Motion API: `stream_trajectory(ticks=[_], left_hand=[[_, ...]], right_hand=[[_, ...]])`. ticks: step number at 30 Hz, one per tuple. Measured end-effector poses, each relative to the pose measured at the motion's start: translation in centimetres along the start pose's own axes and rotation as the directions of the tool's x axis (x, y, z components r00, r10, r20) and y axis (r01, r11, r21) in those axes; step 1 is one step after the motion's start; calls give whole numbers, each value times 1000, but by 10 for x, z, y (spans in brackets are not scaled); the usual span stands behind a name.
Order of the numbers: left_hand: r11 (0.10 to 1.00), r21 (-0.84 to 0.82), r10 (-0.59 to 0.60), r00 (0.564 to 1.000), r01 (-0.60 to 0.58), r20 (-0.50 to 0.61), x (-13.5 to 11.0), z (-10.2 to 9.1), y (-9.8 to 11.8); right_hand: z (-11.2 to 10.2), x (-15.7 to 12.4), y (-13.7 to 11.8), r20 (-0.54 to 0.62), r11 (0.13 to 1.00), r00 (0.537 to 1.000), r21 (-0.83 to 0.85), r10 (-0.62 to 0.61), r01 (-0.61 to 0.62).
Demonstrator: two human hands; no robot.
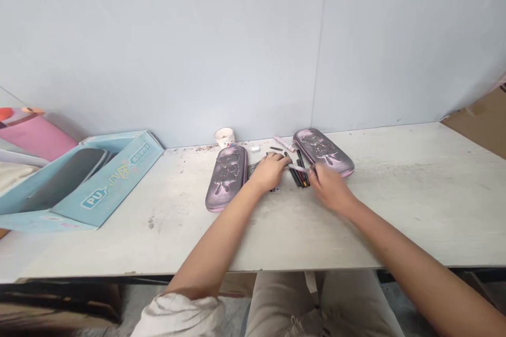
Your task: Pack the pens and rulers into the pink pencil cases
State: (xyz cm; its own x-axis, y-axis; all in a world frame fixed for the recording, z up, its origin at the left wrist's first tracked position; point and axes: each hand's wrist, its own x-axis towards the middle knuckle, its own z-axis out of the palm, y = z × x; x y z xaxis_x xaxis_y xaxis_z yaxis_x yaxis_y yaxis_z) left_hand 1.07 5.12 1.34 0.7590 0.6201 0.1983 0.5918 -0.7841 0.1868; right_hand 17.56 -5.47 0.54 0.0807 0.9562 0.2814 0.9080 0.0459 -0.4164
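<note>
A light-coloured pen point(298, 168) spans the gap between my two hands. My right hand point(328, 187) is closed on its right end, fingers pinched. At the pen's other end, the bent fingers of my left hand point(271, 172) close on the tip. Several dark pens or pencils point(297, 178) lie in a loose bunch on the table beneath it. Part of a dark, clear-looking item point(253, 169) shows beside my left hand, mostly covered. On either side rests a shut purple-grey pencil case with an embossed figure: the left case point(226, 179) and the right case point(322, 150).
Against the wall stand a paper cup point(225, 137), a white eraser-like block point(255, 149), a short black stick point(276, 148) and a pale pink pen point(284, 143). A light blue box point(114, 179) holding dark cases occupies the left. Brown cardboard point(480, 121) is at far right.
</note>
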Motion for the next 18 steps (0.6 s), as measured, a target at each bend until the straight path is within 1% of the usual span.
stream_trajectory(ticks=[2,3,6,9,12,16,18], left_hand=[[999,-9,-33,997,33,-67,1,-6,13],[999,-7,-49,995,48,-86,1,-9,20],[993,43,-106,987,112,-123,2,-14,39],[980,53,-182,970,192,-160,0,-12,50],[979,-58,-199,970,193,-142,-2,-4,53],[944,-296,-183,977,143,-111,-6,1,50],[918,-372,-194,975,140,-111,-7,0,49]], right_hand=[[-13,4,14,-94,993,995,118,-12,23],[-19,7,22,-119,986,993,165,-14,33],[-31,14,41,-99,966,995,257,-1,27],[-32,15,54,-65,937,996,347,54,-28],[-28,11,59,-89,917,993,397,81,-39],[-26,4,56,-160,906,987,420,14,55],[-27,3,53,-181,881,983,464,-7,92]])
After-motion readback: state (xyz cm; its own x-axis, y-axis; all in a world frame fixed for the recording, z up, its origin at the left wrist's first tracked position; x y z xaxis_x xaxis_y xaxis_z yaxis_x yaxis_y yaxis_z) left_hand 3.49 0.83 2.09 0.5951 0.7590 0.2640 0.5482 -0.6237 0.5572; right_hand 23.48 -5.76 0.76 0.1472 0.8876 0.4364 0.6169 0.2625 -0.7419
